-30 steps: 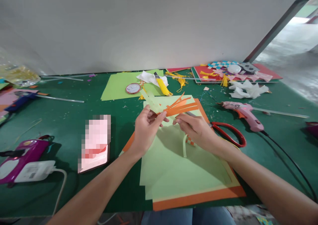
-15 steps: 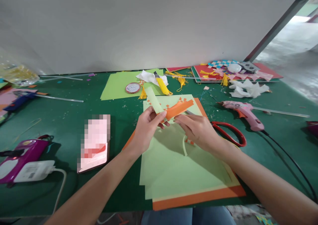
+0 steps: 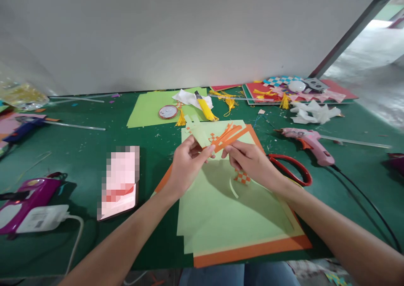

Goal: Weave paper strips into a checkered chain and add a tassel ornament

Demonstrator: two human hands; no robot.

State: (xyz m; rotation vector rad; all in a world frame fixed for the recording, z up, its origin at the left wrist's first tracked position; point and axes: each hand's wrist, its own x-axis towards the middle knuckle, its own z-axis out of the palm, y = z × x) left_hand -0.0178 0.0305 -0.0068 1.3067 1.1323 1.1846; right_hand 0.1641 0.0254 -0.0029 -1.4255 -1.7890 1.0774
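Holding, head view: left hand (image 3: 188, 166), thumb and fingers pinched on orange strips (image 3: 229, 136) fanned to the right and green strips (image 3: 198, 132) slanting far left, both bundles raised over the middle of the sheets (image 3: 214, 218); right hand (image 3: 251, 160), fingers drawn in narrow beside the orange strips, cannot tell whether anything is gripped; near the right hand, one checkered piece (image 3: 242, 177) and one green curl (image 3: 233, 188), on the sheets; right of the sheets, scissors (image 3: 285, 157), red-handled, partly under the right arm; farther right, glue gun (image 3: 315, 143), pink, clear stick at its rear; far side, cutter (image 3: 206, 108), yellow, and tassel (image 3: 181, 117); left, phone (image 3: 121, 181), screen partly pixelated; near left, power strip (image 3: 34, 193), purple
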